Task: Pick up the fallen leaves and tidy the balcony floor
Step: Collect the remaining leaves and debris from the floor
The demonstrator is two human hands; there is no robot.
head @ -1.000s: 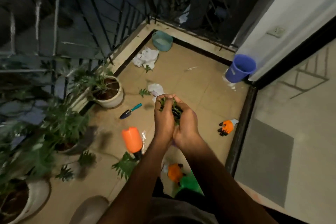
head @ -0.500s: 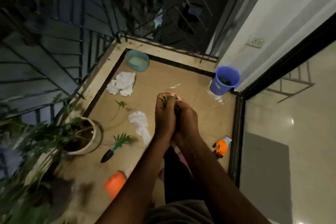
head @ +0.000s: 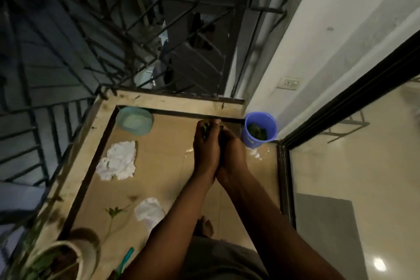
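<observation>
Holding cupped leaves beside the bucket

I am pressing my left hand (head: 205, 150) and right hand (head: 231, 152) together around the leaves (head: 205, 128). The blue bucket (head: 251, 142) is sitting just right of my right hand, in the far-right corner.

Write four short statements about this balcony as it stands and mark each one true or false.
1. The left hand and right hand hold a bunch of leaves pressed between them. True.
2. The blue bucket is empty. False: green clippings lie inside it.
3. The teal bowl sits in the far left corner of the floor. True.
4. No leaves remain on the floor. False: a leaf sprig lies beside the small white cloth.
</observation>
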